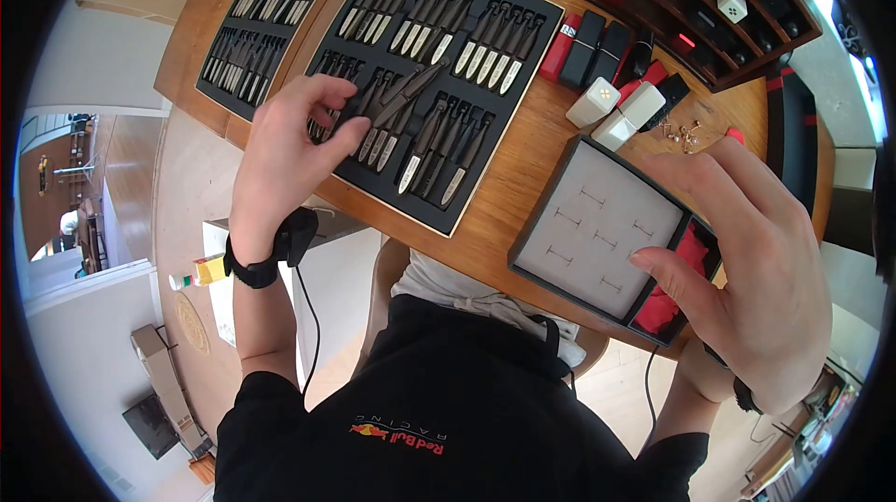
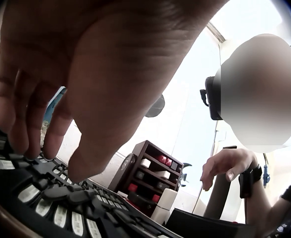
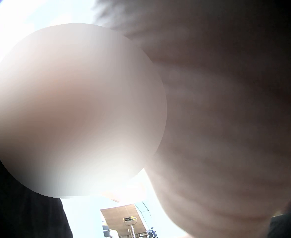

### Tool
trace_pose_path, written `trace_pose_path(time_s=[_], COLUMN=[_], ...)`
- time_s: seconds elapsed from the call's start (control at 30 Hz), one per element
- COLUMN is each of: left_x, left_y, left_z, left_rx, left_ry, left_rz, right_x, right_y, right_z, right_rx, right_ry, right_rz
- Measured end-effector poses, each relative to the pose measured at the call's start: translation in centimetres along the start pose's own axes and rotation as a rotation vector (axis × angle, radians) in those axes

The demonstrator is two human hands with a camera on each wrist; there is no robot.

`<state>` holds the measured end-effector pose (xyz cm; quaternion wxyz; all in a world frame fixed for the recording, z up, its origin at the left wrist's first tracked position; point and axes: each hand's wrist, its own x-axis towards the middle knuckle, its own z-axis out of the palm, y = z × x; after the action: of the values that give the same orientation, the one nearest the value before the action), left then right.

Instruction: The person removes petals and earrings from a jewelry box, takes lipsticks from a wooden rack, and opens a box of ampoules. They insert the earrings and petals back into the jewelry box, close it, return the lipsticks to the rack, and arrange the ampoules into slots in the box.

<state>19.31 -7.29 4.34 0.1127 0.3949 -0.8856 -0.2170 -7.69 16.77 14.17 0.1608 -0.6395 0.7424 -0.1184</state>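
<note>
Both your hands have loose, released fingers: left hand (image 1: 297,133) low over the black tray (image 1: 446,222), right hand (image 1: 770,269) above the grey-lined box's (image 1: 581,267) right side. Dipping the left fingers carelessly could scatter the dark clips (image 1: 408,97) lying across the rows.

L hand (image 1: 291,143): palm dn, fingers loosely bent, thumb apart | R hand (image 1: 761,269): fingers part-bent, thumb out | L forearm (image 1: 266,329), R forearm (image 1: 702,375): fwd, well apart
</note>
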Motion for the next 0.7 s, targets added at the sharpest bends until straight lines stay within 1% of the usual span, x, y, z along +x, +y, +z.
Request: trace_pose_path(time_s=[0.03, 0.1, 0.23, 0.3, 0.53, 0.63, 0.7], left_x=[0.0, 0.0, 0.2, 0.1, 0.5, 1.1, 1.6], left_y=[0.1, 0.4, 1.2, 1.0, 1.6, 2.3, 2.9], left_z=[0.2, 0.6, 1.0, 1.5, 2.1, 2.0, 1.7], left_rx=[-0.002, 0.021, 0.077, 0.119, 0.18, 0.213, 0.286], left_ry=[0.002, -0.046, -0.042, 0.003, 0.017, -0.01, -0.075], left_rz=[0.0, 0.048, 0.041, 0.058, 0.042, 0.01, -0.012], right_x=[0.0, 0.0, -0.1, -0.1, -0.1, -0.1, -0.1], right_y=[0.0, -0.1, -0.2, -0.2, -0.2, -0.2, -0.2], right_z=[0.0, 0.0, -0.1, -0.1, 0.0, 0.0, 0.0], right_rx=[-0.002, 0.003, 0.008, -0.006, 0.001, 0.004, 0.007], right_ry=[0.0, -0.004, -0.005, -0.01, -0.001, -0.004, -0.01], right_rz=[-0.001, 0.02, 0.026, 0.025, 0.023, 0.027, 0.027])
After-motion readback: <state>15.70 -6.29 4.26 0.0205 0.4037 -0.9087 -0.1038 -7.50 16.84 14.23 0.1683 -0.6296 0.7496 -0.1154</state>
